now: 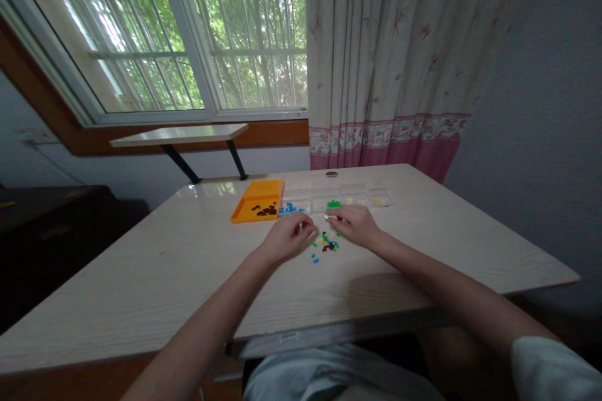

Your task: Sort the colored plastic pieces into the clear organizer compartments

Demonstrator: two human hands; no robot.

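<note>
My left hand (288, 237) hovers low over the table, its fingers curled together; whatever they hold, if anything, is hidden. Opposite it, my right hand (355, 224) is closed in a pinch in front of the green pieces, with a tiny pale spot at the fingertips too small to name. Between and just below both hands lies a small pile of mixed pieces (329, 244) in dark brown, green, blue and yellow. Two loose blue pieces (315, 260) lie on its near left side.
An open orange box (239, 210) with dark brown pieces stands beyond my left hand. Beside it, clear boxes (386, 200) hold blue pieces (290, 207), green pieces (333, 204) and yellowish pieces. A raised shelf (181, 134) stands at the table's (188, 282) back left.
</note>
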